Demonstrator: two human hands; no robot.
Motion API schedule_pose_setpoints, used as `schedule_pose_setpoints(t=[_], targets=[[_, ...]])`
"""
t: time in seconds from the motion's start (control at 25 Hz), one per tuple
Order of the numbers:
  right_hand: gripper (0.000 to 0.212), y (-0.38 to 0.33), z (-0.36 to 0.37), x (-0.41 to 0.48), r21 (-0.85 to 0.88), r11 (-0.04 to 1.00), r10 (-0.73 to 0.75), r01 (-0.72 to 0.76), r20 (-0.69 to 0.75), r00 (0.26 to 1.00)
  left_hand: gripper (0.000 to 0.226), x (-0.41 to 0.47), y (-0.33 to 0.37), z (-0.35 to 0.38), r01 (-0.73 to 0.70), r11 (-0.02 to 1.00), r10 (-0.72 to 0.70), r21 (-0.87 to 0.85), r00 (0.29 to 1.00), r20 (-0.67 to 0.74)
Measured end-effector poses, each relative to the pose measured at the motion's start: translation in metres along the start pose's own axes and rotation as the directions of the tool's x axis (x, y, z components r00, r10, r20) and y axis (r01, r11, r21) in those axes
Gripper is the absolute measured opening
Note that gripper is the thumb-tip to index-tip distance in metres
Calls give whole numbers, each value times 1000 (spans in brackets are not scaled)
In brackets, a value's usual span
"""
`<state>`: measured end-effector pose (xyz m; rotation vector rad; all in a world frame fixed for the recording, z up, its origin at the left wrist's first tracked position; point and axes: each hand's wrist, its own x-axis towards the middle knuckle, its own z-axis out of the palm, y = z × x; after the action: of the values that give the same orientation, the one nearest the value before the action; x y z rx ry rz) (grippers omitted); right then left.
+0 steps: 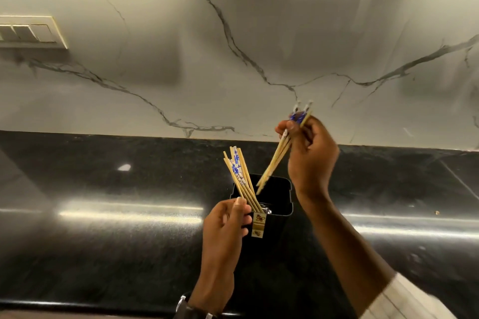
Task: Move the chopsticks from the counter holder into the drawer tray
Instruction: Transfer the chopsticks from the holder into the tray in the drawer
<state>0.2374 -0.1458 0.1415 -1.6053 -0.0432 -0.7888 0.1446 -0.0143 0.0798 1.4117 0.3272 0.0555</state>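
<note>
A black rectangular holder (281, 197) stands on the dark counter, with a patterned label (258, 224) on its near side. My left hand (225, 228) grips a bundle of several bamboo chopsticks (239, 176) with blue-and-white tops, fanned up and to the left at the holder's left rim. My right hand (309, 153) is raised above and right of the holder, closed on a few more chopsticks (276, 160). Their tips hang just over the holder's opening. The drawer tray is out of view.
A glossy black counter (103, 228) runs across the view, its front edge at the bottom. Behind it rises a white marble backsplash (181, 59), which carries a switch plate (28, 32) at the upper left.
</note>
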Motion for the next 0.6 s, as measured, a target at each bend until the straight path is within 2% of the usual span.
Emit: schedule_pose_setpoints(t=[0.04,0.08,0.16,0.2,0.24,0.28,0.32,0.36,0.4,0.48,0.56,0.6], targets=[[11,-14,-10,-5,107,992,73,-69,-41,996,20,-5,-1,4,-128,983,123,131,991,43],[10,-26,-20,-11,206,966,172,-158,-49,984,29,-11,-2,8,-268,915,248,301,963,103],[10,-39,-39,-26,306,901,329,-307,-23,944,51,-26,-10,17,-476,631,467,613,864,190],[11,-42,-47,-35,323,873,384,-366,9,923,57,-33,-12,20,-526,519,532,674,816,227],[12,-44,-56,-44,336,841,430,-424,58,901,58,-39,-13,23,-549,465,541,694,797,269],[13,-44,-64,-54,341,809,467,-479,124,876,56,-45,-11,26,-552,531,486,643,820,302],[15,-45,-71,-63,329,786,487,-524,194,852,50,-52,-7,29,-485,717,376,500,874,309],[16,-45,-77,-71,294,779,494,-554,257,831,39,-57,-7,33,-342,893,230,294,906,356],[16,-44,-83,-77,242,782,498,-574,310,810,28,-62,-9,34,-176,972,102,155,912,396],[14,-43,-93,-85,110,801,518,-588,363,774,21,-74,-12,31,-92,989,34,120,908,418],[11,-42,-102,-90,34,822,536,-569,294,792,22,-84,-20,28,-31,995,-13,99,910,414],[11,-43,-107,-92,49,826,539,-562,226,812,22,-88,-24,26,-20,995,-22,99,914,404]])
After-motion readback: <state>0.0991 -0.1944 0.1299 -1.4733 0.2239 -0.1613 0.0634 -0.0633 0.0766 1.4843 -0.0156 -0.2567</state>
